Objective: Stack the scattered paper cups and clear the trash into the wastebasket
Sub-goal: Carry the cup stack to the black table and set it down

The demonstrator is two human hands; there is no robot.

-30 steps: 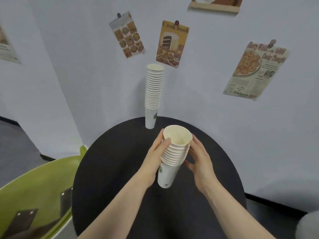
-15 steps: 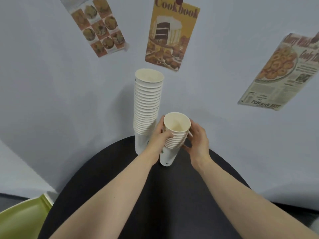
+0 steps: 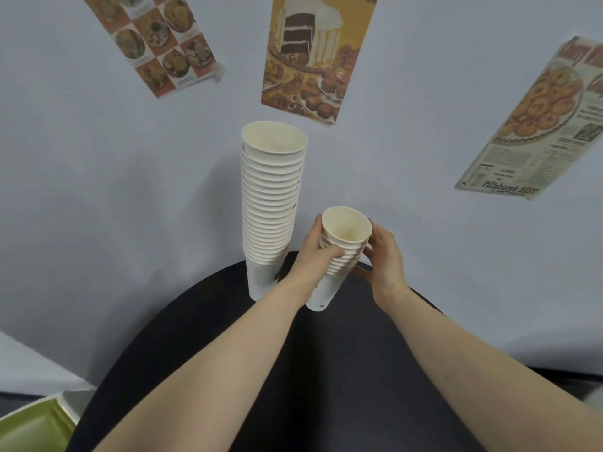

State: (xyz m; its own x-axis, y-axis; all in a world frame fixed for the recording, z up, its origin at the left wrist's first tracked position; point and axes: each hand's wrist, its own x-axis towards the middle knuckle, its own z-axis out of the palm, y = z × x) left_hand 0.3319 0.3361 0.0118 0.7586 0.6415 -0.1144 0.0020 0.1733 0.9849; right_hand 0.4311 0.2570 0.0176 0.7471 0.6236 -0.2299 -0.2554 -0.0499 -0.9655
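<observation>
1. Step in hand, as I judge it: gathering the cups into one pile. A short stack of paper cups (image 3: 339, 256) is held at the far edge of the round black table (image 3: 342, 370), just beside a much taller stack of paper cups (image 3: 272, 203) standing at the table's 12 o'clock against the wall.

2. The left hand (image 3: 315, 256) is wrapped round the short stack from its 9 o'clock side, thumb lying across the ribbed rims near the front, fingers curled behind. The right hand (image 3: 383, 259) cups the same stack from 3 o'clock, fingertips touching the rims and its thumb low toward the body of the bottom cup.

3. The short stack leans, mouth tipped toward 1 o'clock and base toward 7 o'clock. Whether the base touches the tabletop I cannot tell.

4. The tall stack sits at roughly 10 o'clock from the held one. The left hand's knuckles are close to its lower cups; contact is unclear.

5. Next move, by my reckoning: lift the short stack above the tall stack's open top cup, square its base over that mouth, and lower it in. The tall pile is slender, so a sideways knock could topple it.

6. A green container (image 3: 32, 425) shows at the view's 7 o'clock corner, possibly the wastebasket; no loose trash is visible.
</observation>
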